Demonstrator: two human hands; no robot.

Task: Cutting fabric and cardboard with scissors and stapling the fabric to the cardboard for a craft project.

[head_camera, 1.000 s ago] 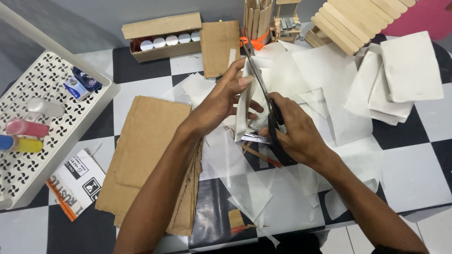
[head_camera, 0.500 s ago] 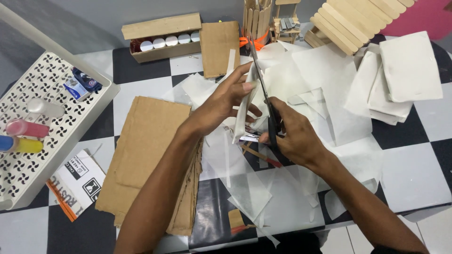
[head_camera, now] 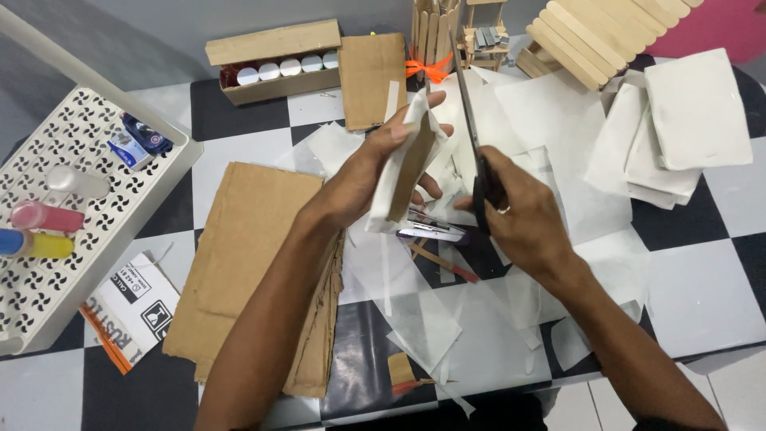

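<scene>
Checkered floor (head_camera: 702, 295) under me: my left hand (head_camera: 363, 179) grips a paper-wrapped cardboard piece (head_camera: 403, 164); my right hand (head_camera: 519, 211) clasps scissors (head_camera: 471, 128).

Paper scraps (head_camera: 550, 120) (cardboard stack (head_camera: 255, 263) leftward) crowding floor

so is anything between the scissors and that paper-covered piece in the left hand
Nothing visible. The scissors in the right hand stand just right of the paper-wrapped cardboard piece held by the left hand, with only a bare gap between.
</scene>
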